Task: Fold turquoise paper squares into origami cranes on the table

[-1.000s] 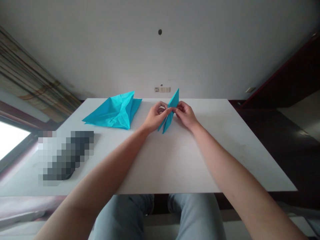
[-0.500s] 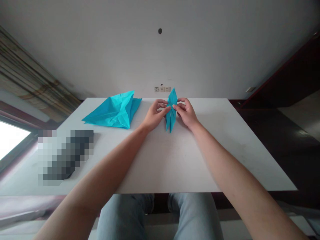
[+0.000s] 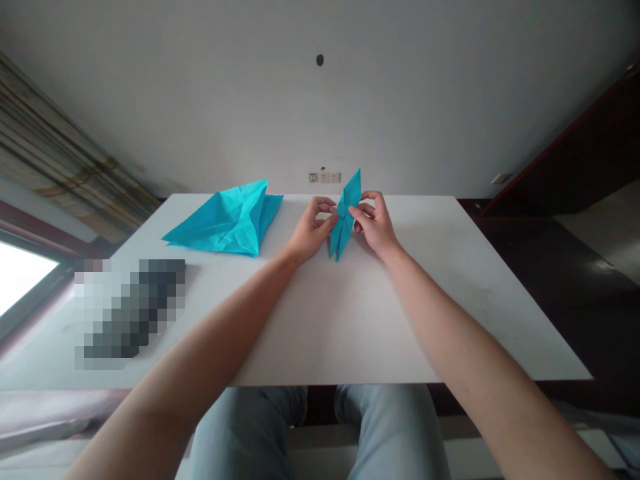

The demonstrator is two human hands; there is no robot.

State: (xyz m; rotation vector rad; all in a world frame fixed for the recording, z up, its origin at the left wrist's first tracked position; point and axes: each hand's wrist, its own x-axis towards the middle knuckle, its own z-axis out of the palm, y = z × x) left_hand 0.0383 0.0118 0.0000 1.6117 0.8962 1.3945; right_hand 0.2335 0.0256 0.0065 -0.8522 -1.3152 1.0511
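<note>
Both hands hold the small folded blue paper [image 3: 346, 213] upright above the counter [image 3: 350, 313]: left hand [image 3: 311, 230] and right hand [image 3: 376, 223] fingers pinch its middle. A bigger crumpled blue paper [image 3: 225, 219] lies left of it.

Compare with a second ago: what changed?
The small folded turquoise paper piece swung upright, then tipped its top rightward again. Left hand and right hand kept pinching it, no release. The larger folded turquoise paper sheet and white table stayed put.
</note>
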